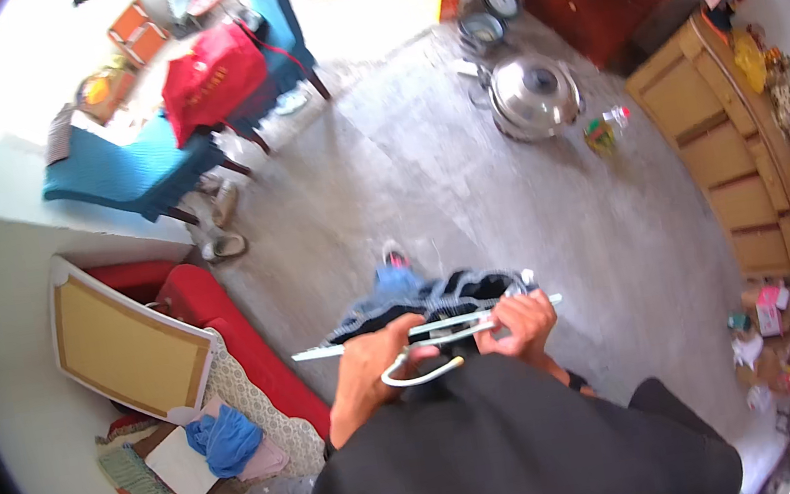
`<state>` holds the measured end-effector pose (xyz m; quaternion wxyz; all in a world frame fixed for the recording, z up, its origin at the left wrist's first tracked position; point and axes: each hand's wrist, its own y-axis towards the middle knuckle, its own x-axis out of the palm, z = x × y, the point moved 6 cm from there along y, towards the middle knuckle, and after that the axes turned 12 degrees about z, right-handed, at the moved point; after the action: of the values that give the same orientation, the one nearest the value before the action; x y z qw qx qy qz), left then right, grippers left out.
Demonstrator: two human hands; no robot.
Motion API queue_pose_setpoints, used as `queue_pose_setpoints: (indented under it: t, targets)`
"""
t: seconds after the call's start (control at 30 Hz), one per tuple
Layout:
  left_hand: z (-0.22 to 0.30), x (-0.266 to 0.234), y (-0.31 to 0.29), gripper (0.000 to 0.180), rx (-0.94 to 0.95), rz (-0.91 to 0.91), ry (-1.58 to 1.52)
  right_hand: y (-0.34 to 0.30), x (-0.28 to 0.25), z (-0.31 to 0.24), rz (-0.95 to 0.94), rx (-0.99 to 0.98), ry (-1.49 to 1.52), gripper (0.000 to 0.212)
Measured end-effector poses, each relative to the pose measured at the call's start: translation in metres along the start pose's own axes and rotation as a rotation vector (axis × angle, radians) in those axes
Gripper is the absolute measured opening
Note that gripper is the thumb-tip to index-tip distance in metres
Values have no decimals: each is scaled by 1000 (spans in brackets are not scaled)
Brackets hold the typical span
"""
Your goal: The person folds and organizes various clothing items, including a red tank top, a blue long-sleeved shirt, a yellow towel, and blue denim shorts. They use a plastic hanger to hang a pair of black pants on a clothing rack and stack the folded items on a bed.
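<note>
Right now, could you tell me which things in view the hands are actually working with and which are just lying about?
In hand:
- white hanger, gripped by left hand and right hand
- dark striped garment draped on it

Lying about:
- steel pot
- red bag
- blue cloth
- wooden cabinet

Left hand [371,354] raised before the chest, fingers curled shut, right hand [519,323] beside it (also clenched), forearms bent inward.
</note>
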<state>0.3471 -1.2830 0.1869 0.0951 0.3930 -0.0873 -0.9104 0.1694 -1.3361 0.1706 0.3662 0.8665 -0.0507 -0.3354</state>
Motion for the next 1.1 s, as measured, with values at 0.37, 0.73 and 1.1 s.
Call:
queue_pose_setpoints:
  t: [0.37, 0.73, 1.1]
  targets:
    - [-23, -35, 247, 43, 662, 374, -9, 205, 76, 71, 99, 38, -51, 24]
    - [-65, -25, 462, 28, 740, 342, -115, 390, 164, 181, 145, 33, -5, 25]
    - [-68, 13, 673, 33, 994, 958, 216, 584, 255, 308, 40, -35, 141, 21]
